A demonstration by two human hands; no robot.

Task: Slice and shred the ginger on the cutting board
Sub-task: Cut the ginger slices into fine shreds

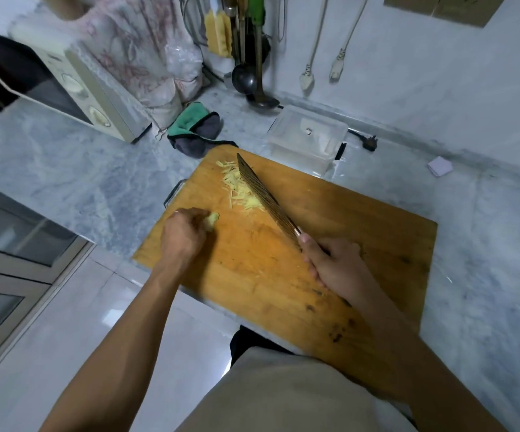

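Single head view, looking steeply down, close over cutting board point(330, 244) on counter point(65, 169).

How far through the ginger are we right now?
Partly done. A pile of ginger shreds lies at the far left of the cutting board, beside the knife blade. In hand: the left hand grips an uncut ginger piece; the right hand holds the knife. Left: slicing and shredding that piece.

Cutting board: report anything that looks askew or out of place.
The cutting board lies skewed on the counter, its near corner jutting past the counter's edge toward the person. The shredded ginger stays on the board; nothing has spilled.
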